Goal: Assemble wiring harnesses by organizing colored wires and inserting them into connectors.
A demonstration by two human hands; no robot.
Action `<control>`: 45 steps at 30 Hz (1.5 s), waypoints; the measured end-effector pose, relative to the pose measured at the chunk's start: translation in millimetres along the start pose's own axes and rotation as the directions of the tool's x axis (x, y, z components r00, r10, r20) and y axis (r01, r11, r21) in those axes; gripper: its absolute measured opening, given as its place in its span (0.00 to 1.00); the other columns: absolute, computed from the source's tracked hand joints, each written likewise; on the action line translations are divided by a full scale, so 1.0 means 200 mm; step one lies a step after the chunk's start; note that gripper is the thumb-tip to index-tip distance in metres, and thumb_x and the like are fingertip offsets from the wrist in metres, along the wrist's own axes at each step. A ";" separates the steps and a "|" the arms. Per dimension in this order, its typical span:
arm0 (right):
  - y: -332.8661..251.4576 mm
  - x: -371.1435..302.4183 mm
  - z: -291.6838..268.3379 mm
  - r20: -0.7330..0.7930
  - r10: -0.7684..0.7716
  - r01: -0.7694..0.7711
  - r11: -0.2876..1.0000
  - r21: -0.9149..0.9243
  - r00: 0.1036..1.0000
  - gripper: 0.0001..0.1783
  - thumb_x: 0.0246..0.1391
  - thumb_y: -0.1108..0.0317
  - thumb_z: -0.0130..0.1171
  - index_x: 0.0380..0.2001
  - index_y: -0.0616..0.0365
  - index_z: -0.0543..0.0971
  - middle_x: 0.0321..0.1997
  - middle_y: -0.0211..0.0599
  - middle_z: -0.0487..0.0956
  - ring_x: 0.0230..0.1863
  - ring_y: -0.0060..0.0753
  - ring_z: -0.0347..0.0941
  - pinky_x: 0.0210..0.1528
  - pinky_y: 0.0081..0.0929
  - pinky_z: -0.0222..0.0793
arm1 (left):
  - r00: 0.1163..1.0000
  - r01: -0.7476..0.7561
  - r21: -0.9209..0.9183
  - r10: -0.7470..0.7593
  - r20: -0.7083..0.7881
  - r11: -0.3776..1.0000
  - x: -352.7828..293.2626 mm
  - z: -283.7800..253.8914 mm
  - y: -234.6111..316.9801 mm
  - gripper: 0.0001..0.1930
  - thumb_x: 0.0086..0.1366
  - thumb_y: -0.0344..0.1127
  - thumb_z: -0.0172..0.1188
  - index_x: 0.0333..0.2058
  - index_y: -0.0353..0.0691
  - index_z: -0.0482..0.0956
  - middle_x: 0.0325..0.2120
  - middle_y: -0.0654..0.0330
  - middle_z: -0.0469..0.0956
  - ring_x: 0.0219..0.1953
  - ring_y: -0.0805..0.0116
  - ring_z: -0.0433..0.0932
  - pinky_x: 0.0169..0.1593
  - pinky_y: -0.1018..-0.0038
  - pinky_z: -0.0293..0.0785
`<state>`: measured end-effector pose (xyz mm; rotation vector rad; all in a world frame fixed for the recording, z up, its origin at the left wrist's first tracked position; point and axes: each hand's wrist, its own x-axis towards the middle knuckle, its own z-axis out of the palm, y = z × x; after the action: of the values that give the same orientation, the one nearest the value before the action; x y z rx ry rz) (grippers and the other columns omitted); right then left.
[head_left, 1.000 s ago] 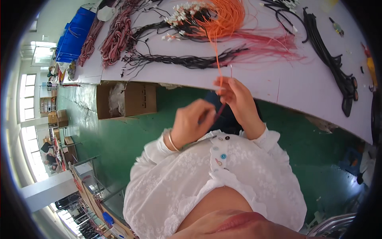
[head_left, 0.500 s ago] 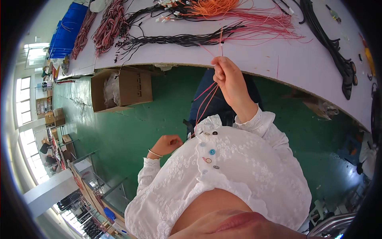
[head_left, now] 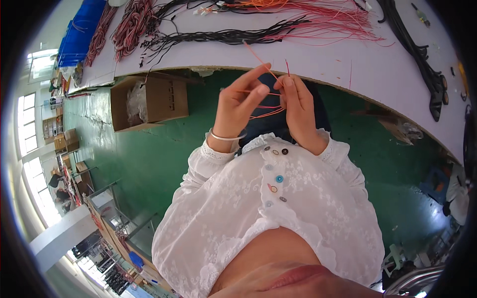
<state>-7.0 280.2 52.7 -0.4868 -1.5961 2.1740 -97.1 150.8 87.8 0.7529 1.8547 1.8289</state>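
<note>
I am seeing both hands raised together in the upper middle of the frame, just below the edge of the white desk (head_left: 318, 59). The left hand (head_left: 241, 104) is pinching thin red-orange wires (head_left: 263, 104) between thumb and forefinger, its fingers (head_left: 256, 74) stretching upward. The right hand (head_left: 298, 107) is gripping the same wires, fingers pressed together. Black wire bundles (head_left: 223, 37) are lying on the desk above; a cardboard box (head_left: 149, 102) is sitting on the green floor at left.
</note>
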 end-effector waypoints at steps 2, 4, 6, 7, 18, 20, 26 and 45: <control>0.03 -0.01 -0.04 -0.001 -0.059 0.059 0.996 -0.063 0.998 0.16 0.77 0.60 0.44 0.39 0.58 0.76 0.27 0.18 0.67 0.25 0.09 0.53 0.27 0.15 0.50 | 0.989 0.147 -0.310 -0.139 0.049 0.939 0.04 -0.03 0.01 0.19 0.71 0.29 0.63 0.59 0.32 0.78 0.33 0.67 0.78 0.29 0.80 0.70 0.35 0.82 0.68; 0.06 -0.02 -0.05 0.009 -0.110 0.110 0.986 -0.126 0.994 0.16 0.77 0.61 0.44 0.39 0.59 0.76 0.27 0.18 0.68 0.26 0.08 0.54 0.28 0.15 0.51 | 0.996 0.092 -0.363 -0.090 0.022 0.927 0.06 0.01 0.03 0.18 0.72 0.30 0.62 0.57 0.31 0.79 0.32 0.66 0.79 0.30 0.80 0.72 0.35 0.83 0.70; 0.07 -0.03 -0.05 -0.029 -0.114 0.109 0.985 -0.137 0.993 0.16 0.77 0.61 0.44 0.40 0.59 0.76 0.29 0.19 0.70 0.26 0.08 0.55 0.28 0.15 0.52 | 0.996 0.085 -0.279 -0.081 0.027 0.956 0.09 0.03 0.04 0.14 0.72 0.29 0.61 0.53 0.30 0.82 0.34 0.64 0.80 0.31 0.79 0.74 0.36 0.82 0.73; 0.07 -0.04 -0.05 -0.027 -0.109 0.104 0.985 -0.137 0.994 0.16 0.77 0.61 0.44 0.40 0.59 0.76 0.29 0.19 0.70 0.26 0.08 0.55 0.28 0.15 0.52 | 0.996 0.088 -0.280 -0.085 0.023 0.956 0.09 0.04 0.03 0.14 0.72 0.29 0.61 0.53 0.30 0.82 0.34 0.64 0.80 0.31 0.79 0.74 0.36 0.82 0.73; 0.08 0.04 -0.08 0.123 0.136 -0.134 0.991 -0.025 0.983 0.20 0.78 0.58 0.41 0.43 0.59 0.78 0.33 0.23 0.73 0.28 0.10 0.58 0.29 0.14 0.54 | 1.000 0.015 -0.219 -0.020 -0.021 0.976 0.21 -0.04 -0.02 0.11 0.72 0.33 0.62 0.45 0.30 0.85 0.42 0.60 0.84 0.41 0.72 0.80 0.50 0.76 0.76; 0.03 0.08 -0.07 0.172 0.184 -0.198 0.978 0.071 0.968 0.22 0.78 0.57 0.39 0.44 0.61 0.79 0.34 0.26 0.74 0.29 0.13 0.59 0.31 0.16 0.55 | 1.000 0.015 -0.188 -0.014 0.007 0.982 0.25 -0.07 0.04 0.12 0.72 0.34 0.63 0.45 0.29 0.85 0.43 0.60 0.84 0.45 0.69 0.82 0.56 0.74 0.75; 0.05 0.20 -0.07 0.199 -0.111 0.115 0.993 -0.013 0.974 0.22 0.78 0.60 0.40 0.54 0.67 0.78 0.50 0.41 0.82 0.51 0.28 0.76 0.59 0.26 0.69 | 0.996 -0.065 -0.246 0.046 -0.082 0.967 0.30 -0.14 0.24 0.10 0.74 0.31 0.59 0.44 0.28 0.84 0.37 0.57 0.85 0.40 0.70 0.83 0.45 0.74 0.80; -0.01 0.19 -0.02 0.282 -0.114 0.108 0.993 0.036 0.952 0.20 0.77 0.60 0.45 0.57 0.62 0.78 0.29 0.24 0.74 0.28 0.16 0.64 0.32 0.16 0.61 | 0.985 0.146 -0.302 -0.111 0.128 0.942 0.22 -0.01 0.02 0.11 0.74 0.30 0.58 0.47 0.30 0.84 0.45 0.56 0.82 0.37 0.70 0.80 0.40 0.74 0.78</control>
<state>-37.2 302.8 51.3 -0.0753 -1.6981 2.2495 -131.4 177.1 94.5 0.5896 1.4626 1.8932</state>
